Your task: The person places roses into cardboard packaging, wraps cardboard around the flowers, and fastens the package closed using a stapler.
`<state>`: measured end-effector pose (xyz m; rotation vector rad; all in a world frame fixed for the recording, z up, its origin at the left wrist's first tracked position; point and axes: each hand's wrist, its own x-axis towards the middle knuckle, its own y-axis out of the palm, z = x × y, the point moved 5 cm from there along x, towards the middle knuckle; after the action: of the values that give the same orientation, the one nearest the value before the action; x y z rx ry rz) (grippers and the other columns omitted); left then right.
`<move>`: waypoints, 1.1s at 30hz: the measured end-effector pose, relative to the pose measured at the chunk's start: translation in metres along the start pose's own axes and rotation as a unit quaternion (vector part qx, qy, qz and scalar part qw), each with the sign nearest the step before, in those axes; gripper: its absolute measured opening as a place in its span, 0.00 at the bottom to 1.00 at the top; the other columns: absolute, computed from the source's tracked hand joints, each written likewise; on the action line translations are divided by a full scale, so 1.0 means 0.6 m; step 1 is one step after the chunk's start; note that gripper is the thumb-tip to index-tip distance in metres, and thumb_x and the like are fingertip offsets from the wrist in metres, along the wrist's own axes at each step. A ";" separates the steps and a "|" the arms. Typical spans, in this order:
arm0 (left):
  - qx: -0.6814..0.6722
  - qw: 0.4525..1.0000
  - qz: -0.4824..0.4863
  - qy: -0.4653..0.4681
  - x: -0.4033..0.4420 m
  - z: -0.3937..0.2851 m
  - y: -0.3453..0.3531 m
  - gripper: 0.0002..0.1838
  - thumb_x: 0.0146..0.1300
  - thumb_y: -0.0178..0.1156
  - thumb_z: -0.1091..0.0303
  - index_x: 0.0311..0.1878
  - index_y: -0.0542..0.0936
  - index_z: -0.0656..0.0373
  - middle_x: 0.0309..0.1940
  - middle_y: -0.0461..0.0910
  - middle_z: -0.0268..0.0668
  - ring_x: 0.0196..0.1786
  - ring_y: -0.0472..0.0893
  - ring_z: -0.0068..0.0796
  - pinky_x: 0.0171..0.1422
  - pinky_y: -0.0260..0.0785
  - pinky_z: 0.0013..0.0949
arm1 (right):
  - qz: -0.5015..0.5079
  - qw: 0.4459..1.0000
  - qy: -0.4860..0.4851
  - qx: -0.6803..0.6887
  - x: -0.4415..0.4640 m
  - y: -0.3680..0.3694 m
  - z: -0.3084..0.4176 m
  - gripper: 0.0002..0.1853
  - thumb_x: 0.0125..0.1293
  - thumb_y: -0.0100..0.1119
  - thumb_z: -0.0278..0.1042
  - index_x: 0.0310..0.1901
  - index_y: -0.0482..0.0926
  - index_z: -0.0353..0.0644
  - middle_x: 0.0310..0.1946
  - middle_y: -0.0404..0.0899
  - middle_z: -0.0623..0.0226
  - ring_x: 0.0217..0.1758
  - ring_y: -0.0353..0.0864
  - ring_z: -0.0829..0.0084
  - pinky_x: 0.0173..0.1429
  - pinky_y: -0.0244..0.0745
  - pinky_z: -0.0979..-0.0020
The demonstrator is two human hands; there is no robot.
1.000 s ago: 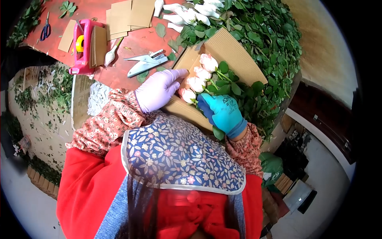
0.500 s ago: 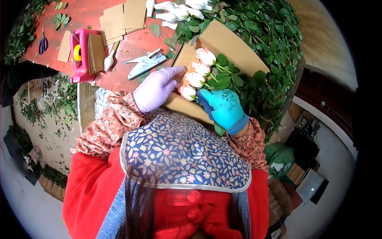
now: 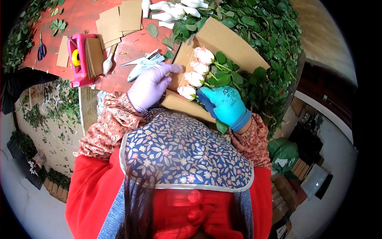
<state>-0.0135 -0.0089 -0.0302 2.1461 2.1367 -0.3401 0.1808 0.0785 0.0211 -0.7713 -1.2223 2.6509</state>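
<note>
Pale pink roses (image 3: 195,79) lie in a slanting row on a folded piece of corrugated cardboard (image 3: 234,44), their green stems and leaves pointing right. My right hand (image 3: 227,105), in a blue coated glove, is closed at the stem of the lowest rose (image 3: 187,92); its fingertips are partly hidden. At the cardboard's left side is my left hand (image 3: 149,88) in a thin lilac glove. Its index finger stretches along the cardboard edge and its thumb stands apart, holding nothing. Just beyond that hand lies a silver stapler (image 3: 144,65) on the red table (image 3: 123,51).
A pink tape dispenser (image 3: 81,59) stands at left with cardboard pieces (image 3: 94,57) against it. Scissors (image 3: 41,49), cardboard sheets (image 3: 119,20) and white-netted buds (image 3: 171,12) lie farther back. Leafy stems (image 3: 274,44) heap up at right.
My left hand has drawn a little left, away from the lowest rose, uncovering more of the cardboard's edge. My right hand stays by the lowest rose's stem. The view has shifted slightly.
</note>
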 end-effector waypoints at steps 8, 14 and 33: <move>0.327 0.897 0.097 0.280 -0.010 -0.110 0.033 0.22 0.48 0.65 0.77 0.50 0.85 0.53 0.48 0.86 0.34 0.41 0.81 0.39 0.44 0.75 0.38 | 0.017 1.000 -0.004 -0.022 0.004 0.003 0.001 0.16 0.57 0.60 0.25 0.48 0.82 0.46 0.25 0.80 0.59 0.28 0.81 0.56 0.34 0.75 0.55; 0.370 0.879 0.148 0.262 0.006 -0.101 0.058 0.22 0.50 0.64 0.75 0.52 0.84 0.52 0.48 0.86 0.32 0.37 0.78 0.39 0.40 0.73 0.38 | -0.056 0.998 -0.014 0.019 -0.014 -0.046 0.019 0.06 0.65 0.60 0.36 0.40 0.78 0.46 0.23 0.79 0.64 0.27 0.82 0.58 0.33 0.75 0.58; 0.409 0.882 0.096 0.214 0.026 -0.112 0.079 0.27 0.49 0.72 0.71 0.56 0.82 0.45 0.50 0.84 0.36 0.42 0.79 0.42 0.46 0.74 0.41 | -0.135 0.871 0.187 0.434 -0.007 0.003 -0.047 0.07 0.67 0.56 0.35 0.35 0.80 0.43 0.26 0.82 0.64 0.27 0.82 0.66 0.32 0.77 0.63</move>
<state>0.0397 0.0205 0.0274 3.1138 2.1927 -0.9810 0.1983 0.0948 0.0059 -0.7871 0.0141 2.2778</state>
